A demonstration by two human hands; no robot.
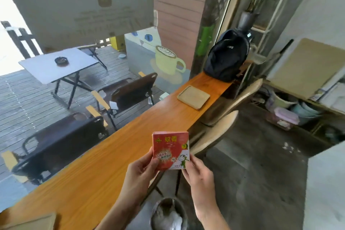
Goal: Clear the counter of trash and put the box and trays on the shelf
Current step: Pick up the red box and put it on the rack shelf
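**Carrying the red box to the shelf**

I hold the red box point(170, 150) up in front of me, above the edge of the long wooden counter point(104, 164). My left hand point(142, 171) pinches its left side, thumb on the front. My right hand point(197, 172) pinches its lower right corner. Both hands have fingers curled on the box, so it sits snug.

I think the next job is to take this box to the shelf. I can't tell which shelf is meant. To do it well, I should keep the box flat and not squeeze hard, because thin card can bend.

A wooden tray point(193, 97) lies further along the counter, well apart from my hands. Another tray corner point(31, 222) shows near me. A bin point(169, 214) stands right below my hands, so I must not drop the box in.
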